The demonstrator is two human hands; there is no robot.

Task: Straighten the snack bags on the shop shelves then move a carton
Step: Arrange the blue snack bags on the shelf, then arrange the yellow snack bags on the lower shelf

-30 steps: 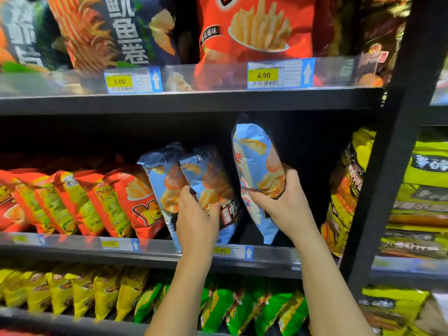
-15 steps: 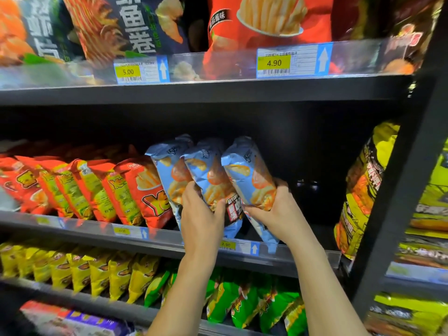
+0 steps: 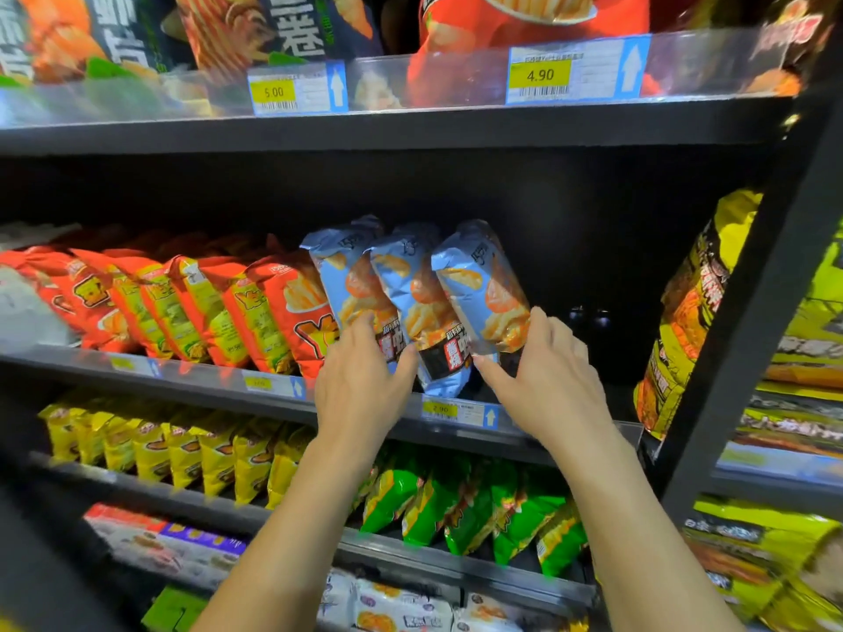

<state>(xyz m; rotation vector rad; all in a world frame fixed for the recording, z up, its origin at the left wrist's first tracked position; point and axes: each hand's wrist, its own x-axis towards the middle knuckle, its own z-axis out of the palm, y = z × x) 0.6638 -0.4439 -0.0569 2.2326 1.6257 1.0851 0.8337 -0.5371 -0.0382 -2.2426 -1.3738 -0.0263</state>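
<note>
Above the price tag [image 3: 440,409], pinches right blue bag [image 3: 483,285] in curled right hand [image 3: 547,380], presses straight-fingered left hand [image 3: 365,385] on left blue bag [image 3: 338,278].

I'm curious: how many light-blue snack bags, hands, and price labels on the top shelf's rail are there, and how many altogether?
Light-blue snack bags: 3
Left hand and right hand: 2
Yellow-and-white price labels, top rail: 2
Total: 7

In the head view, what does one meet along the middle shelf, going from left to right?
Red snack bags → blue snack bags, left hand and right hand on them → yellow bag.
</note>
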